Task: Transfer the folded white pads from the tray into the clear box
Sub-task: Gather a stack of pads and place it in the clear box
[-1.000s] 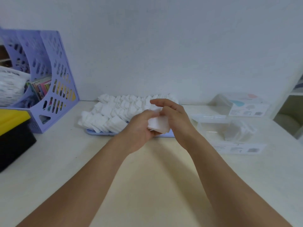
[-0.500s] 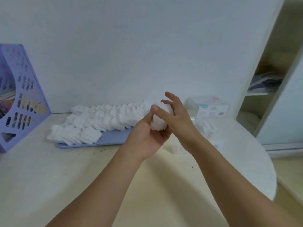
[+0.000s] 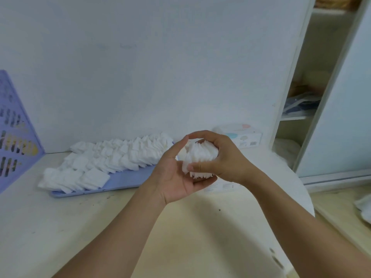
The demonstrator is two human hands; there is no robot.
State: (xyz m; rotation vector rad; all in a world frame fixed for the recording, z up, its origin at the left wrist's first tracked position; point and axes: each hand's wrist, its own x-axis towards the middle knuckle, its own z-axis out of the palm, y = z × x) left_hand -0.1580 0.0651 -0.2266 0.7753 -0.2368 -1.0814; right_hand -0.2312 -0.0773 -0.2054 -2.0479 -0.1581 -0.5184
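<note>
A stack of folded white pads [image 3: 200,157] is held in the air between both hands, over the table's middle right. My right hand [image 3: 224,159] curls over the stack from the right, thumb pressed on its front. Beneath and to the left, my left hand [image 3: 176,173] cups the stack with its palm up and fingers spread. Rows of folded white pads [image 3: 112,159] lie on a pale blue tray [image 3: 124,181] against the wall. The clear box [image 3: 220,185] is almost fully hidden behind my hands; only a labelled lower edge shows.
A closed clear box with a printed label [image 3: 243,137] stands at the wall behind my hands. A purple file rack [image 3: 14,137] is at the left edge. To the right are an open cupboard with shelves [image 3: 305,97] and the table's rounded edge [image 3: 307,197].
The camera has swung right, so the rack slid left and the cupboard came into view. Both hands kept the stack and lifted slightly; the right hand's fingers closed further round it.
</note>
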